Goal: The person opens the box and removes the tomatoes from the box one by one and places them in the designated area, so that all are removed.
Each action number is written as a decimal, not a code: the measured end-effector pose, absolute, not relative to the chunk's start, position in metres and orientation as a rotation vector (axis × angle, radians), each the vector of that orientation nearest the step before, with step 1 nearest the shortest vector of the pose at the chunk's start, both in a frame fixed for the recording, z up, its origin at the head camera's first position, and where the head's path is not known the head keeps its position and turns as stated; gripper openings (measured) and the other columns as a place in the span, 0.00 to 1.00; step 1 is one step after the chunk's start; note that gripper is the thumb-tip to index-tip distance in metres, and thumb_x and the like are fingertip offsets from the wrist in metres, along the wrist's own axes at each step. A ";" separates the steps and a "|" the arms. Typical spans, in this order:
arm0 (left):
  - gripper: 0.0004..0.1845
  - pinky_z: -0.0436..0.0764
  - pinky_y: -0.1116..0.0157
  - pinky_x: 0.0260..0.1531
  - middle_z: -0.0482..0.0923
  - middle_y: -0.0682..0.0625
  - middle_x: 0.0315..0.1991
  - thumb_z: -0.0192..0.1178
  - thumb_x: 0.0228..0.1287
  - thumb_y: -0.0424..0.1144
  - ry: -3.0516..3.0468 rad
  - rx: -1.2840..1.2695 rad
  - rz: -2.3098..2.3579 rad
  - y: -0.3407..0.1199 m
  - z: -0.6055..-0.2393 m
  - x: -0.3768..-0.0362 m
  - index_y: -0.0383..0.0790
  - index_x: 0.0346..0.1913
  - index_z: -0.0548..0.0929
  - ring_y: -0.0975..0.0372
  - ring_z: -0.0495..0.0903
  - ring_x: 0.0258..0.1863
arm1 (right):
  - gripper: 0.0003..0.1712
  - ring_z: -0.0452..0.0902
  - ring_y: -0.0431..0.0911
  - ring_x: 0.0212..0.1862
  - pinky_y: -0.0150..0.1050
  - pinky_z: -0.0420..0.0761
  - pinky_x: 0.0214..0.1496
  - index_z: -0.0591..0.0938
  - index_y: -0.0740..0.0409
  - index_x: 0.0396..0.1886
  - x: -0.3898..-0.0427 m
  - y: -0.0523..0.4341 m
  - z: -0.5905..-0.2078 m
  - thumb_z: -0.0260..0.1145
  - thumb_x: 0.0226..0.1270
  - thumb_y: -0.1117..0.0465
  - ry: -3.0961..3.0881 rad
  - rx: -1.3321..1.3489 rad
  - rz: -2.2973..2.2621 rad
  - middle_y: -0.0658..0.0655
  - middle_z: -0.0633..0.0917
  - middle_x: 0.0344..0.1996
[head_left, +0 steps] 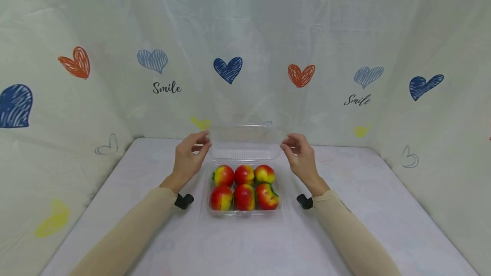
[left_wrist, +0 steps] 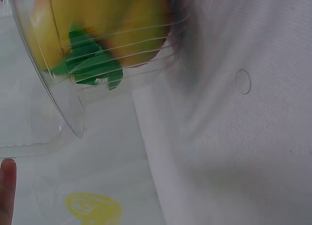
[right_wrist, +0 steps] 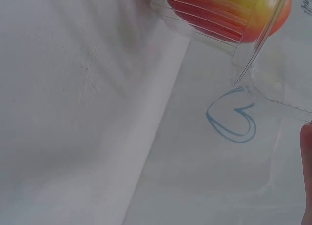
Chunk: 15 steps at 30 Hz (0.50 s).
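A clear plastic clamshell box (head_left: pixel 245 213) sits mid-table and holds several red-and-yellow fruits (head_left: pixel 244 186) in two rows. Its clear lid (head_left: pixel 245 141) stands raised at the back. My left hand (head_left: pixel 189 154) is at the lid's left edge, thumb and forefinger curled onto its corner. My right hand (head_left: pixel 301 154) pinches the right corner the same way. The left wrist view shows a yellow fruit (left_wrist: pixel 112 25) with a green leaf (left_wrist: pixel 90 64) behind the box wall, and one fingertip (left_wrist: pixel 6 191) just under the lid's rim. In the right wrist view a red fruit (right_wrist: pixel 219 15) and a fingertip (right_wrist: pixel 307 176) show.
The table (head_left: pixel 245 246) has a white cover. A pale cloth backdrop (head_left: pixel 230 33) printed with hearts closes it in at the back and both sides. A black camera mount sits under each wrist (head_left: pixel 184 200) (head_left: pixel 304 201). A blue heart (right_wrist: pixel 233 120) on the cloth shows through the lid.
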<state>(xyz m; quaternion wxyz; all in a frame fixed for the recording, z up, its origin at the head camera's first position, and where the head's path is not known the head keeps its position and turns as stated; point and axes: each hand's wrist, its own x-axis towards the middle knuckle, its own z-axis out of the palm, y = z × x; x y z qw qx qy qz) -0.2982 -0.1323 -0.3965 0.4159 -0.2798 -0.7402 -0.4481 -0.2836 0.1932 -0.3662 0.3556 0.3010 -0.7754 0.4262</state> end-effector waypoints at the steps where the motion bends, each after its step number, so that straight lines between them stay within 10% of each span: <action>1: 0.21 0.85 0.64 0.34 0.82 0.44 0.37 0.67 0.53 0.23 -1.870 -0.691 -1.130 -0.132 -0.397 -0.299 0.35 0.52 0.81 0.56 0.83 0.35 | 0.21 0.83 0.58 0.34 0.34 0.84 0.40 0.72 0.72 0.49 -0.284 0.193 -0.366 0.66 0.55 0.80 -2.016 0.779 1.108 0.68 0.82 0.34; 15: 0.22 0.82 0.75 0.31 0.82 0.34 0.33 0.64 0.53 0.19 -1.942 -0.580 -1.271 -0.124 -0.374 -0.288 0.24 0.54 0.78 0.47 0.82 0.29 | 0.26 0.82 0.60 0.29 0.44 0.85 0.35 0.68 0.75 0.55 -0.297 0.193 -0.366 0.64 0.57 0.81 -2.069 0.827 1.169 0.70 0.80 0.31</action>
